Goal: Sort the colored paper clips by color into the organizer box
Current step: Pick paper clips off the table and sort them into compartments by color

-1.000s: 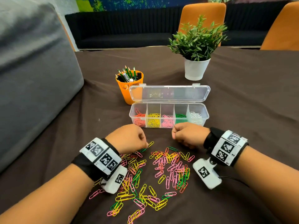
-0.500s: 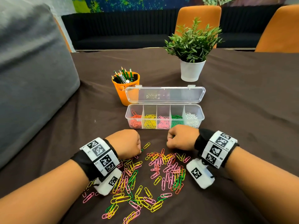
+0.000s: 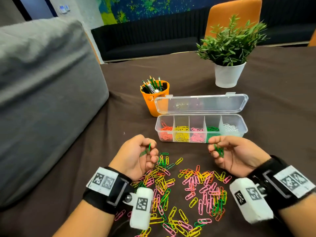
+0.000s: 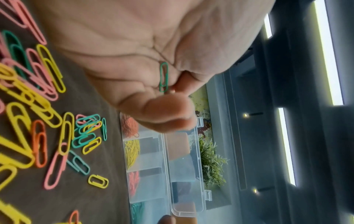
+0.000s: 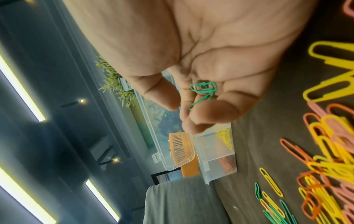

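Left hand [image 3: 136,155] curls round one green clip [image 4: 163,77], half buried in the palm. Right hand [image 3: 234,154] grips tangled green clips [image 5: 204,91], count unclear.

The organizer box [image 3: 201,132] and its raised lid [image 3: 201,104] are clear, glossy plastic with thin dividers. The loose paper clips [image 3: 188,189] have a smooth, bright coloured coating. They lie on a matt dark brown cloth [image 3: 273,117]. At the far left, the orange pencil cup [image 3: 153,100] is slotted plastic. The plant pot [image 3: 225,76] looks smooth, matt white. The gray cushion [image 3: 42,100] is soft woven fabric.
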